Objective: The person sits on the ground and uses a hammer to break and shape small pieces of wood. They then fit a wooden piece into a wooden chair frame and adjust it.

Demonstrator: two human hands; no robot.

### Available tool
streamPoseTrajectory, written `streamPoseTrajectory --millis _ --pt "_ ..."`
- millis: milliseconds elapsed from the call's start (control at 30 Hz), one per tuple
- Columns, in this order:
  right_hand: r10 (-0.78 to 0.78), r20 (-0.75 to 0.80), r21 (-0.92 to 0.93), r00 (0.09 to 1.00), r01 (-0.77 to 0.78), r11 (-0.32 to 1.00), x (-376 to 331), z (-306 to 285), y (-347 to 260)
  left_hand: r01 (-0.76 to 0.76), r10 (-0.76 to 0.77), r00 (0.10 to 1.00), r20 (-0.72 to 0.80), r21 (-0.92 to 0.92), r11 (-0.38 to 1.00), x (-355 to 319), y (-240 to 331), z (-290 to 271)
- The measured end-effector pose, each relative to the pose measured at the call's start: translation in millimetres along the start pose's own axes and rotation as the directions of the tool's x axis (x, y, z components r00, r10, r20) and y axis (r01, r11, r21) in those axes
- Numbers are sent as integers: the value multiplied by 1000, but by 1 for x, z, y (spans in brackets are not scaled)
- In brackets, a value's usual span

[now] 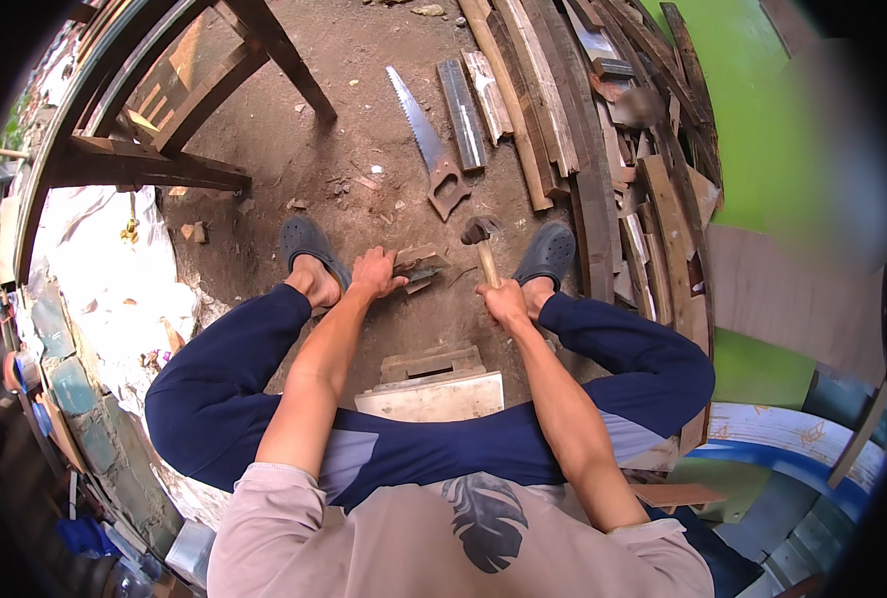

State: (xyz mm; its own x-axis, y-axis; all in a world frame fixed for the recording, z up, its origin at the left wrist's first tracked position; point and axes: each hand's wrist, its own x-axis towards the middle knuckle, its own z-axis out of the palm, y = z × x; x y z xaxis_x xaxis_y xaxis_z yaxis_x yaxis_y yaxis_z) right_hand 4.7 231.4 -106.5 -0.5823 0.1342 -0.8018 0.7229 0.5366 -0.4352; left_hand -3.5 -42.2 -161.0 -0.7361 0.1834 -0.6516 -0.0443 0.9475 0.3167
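left hand [375, 271]: clamped on small brown wooden block [418, 267] on the dirt ground, at 12 o'clock
right hand [503, 299]: fist around wooden-handled steel hammer [481, 239], head at block's 2 o'clock, left hand nearer

The right hand [504, 301] covers the lower hammer [483, 245] handle. The left hand [375, 271] hides part of the wood block [418, 266]. A blurred patch [832, 149] masks the upper right.
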Motion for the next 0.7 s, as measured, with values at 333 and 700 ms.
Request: streamPoseTrajectory --millis 333,700 --pt "-289 -120 -30 950 287 957 2 21 -2 133 -161 946 -280 -118 984 -14 6 30" --pt "-219 -89 16 972 221 975 -1 59 14 255 -254 967 27 -162 953 3 2 39"
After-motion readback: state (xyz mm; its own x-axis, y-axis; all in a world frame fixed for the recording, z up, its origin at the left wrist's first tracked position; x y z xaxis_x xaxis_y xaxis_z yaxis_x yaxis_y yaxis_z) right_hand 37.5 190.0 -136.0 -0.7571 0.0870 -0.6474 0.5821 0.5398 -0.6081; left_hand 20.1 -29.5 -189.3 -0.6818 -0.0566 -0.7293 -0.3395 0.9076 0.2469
